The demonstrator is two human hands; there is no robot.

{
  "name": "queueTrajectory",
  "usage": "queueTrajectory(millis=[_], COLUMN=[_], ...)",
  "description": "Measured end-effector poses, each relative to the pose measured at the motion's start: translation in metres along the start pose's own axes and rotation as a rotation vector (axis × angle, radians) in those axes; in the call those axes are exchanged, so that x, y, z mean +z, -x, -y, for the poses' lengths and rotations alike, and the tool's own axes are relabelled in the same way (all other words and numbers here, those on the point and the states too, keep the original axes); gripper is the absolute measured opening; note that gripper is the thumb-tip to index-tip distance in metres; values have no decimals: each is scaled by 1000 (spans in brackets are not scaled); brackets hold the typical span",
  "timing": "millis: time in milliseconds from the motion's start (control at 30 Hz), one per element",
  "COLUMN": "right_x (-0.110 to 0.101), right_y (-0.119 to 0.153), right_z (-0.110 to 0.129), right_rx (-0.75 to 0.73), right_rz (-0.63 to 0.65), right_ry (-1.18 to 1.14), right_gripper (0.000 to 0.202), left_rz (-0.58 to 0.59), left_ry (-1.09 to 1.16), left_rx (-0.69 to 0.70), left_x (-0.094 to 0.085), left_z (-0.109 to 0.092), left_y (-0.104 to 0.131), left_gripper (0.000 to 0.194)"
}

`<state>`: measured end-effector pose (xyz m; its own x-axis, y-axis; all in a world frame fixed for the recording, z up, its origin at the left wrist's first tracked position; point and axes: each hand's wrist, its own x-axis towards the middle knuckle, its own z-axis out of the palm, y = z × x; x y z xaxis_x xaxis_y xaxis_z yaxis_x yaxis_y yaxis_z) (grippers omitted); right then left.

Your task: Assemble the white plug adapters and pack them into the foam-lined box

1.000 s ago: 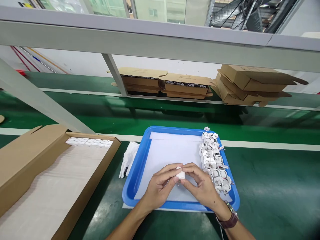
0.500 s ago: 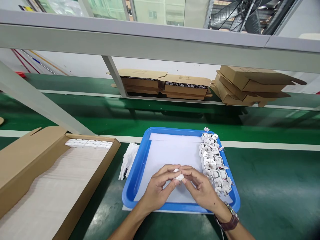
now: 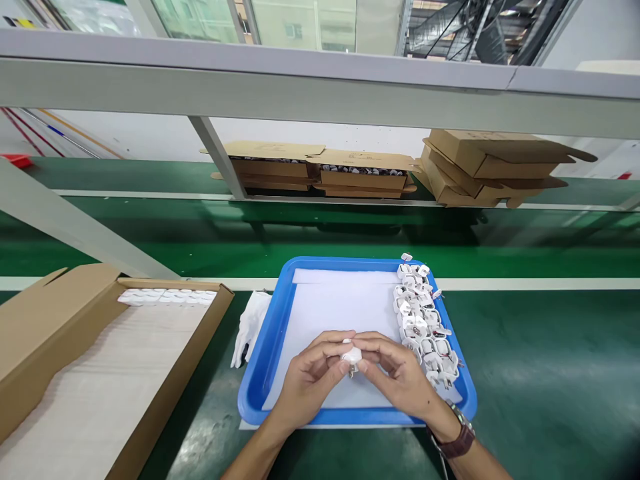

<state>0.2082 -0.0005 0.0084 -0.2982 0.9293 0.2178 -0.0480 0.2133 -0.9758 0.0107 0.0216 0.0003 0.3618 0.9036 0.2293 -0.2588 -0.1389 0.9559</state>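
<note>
Between the fingertips of both hands is a small white plug adapter [image 3: 352, 357], with metal prongs showing at its lower side. My left hand [image 3: 315, 373] grips it from the left and my right hand [image 3: 395, 373], with a watch on the wrist, from the right. Fingers cover part of the plug. Both hands are over the near part of a blue tray [image 3: 290, 293] lined with white sheet [image 3: 345, 310]. Along the tray's right side lie several white plug housings [image 3: 420, 317], packed in rows, some with small parts sticking out.
An open cardboard box [image 3: 175, 373] with white sheeting and a row of white pieces stands at the left. White gloves [image 3: 250, 327] lie beside the tray. Beyond the metal frame [image 3: 220, 157] are filled cartons [image 3: 360, 177] and stacked cardboard boxes [image 3: 480, 167] at the right.
The plug has turned in my fingers, so its metal prongs now show more plainly below. The camera view has shifted slightly. Both hands keep hold of it.
</note>
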Motion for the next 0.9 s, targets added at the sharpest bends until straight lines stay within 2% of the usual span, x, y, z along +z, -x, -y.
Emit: queueTrajectory(millis=[67,167,300,367,433,533,633,733,900], right_x=[0,1,3,2,2,4,6,5,1], right_y=[1,3,4,3,3,3,2,2,3], right_z=[0,-3,-9,-9,-8,-7,-7,-8,-8], right_rx=[-4,-89,-278,-304,-228,19,196,239,137], right_rz=[24,-72,-187,-210,-213,-167,-149,-182,-282], right_ry=[76,313,450,445,406,268,106,47,117], right_gripper=[40,46,30,25,19,10,22,25,19], left_rz=[-33,-90,-116,-139,-172,-187,-132,-114,-203], left_ry=[5,19,20,26,14,-96,-203,-268,-400], left_rx=[-4,5,-19,-24,-2,65,105,156,190], left_x=[0,-1,-2,-2,-1,-1,1,3,4], left_z=[2,7,12,13,14,16,17,16,14], left_y=[0,-1,-2,-2,-1,1,4,4,2], left_gripper=[20,19,22,21,18,19,23,20,18])
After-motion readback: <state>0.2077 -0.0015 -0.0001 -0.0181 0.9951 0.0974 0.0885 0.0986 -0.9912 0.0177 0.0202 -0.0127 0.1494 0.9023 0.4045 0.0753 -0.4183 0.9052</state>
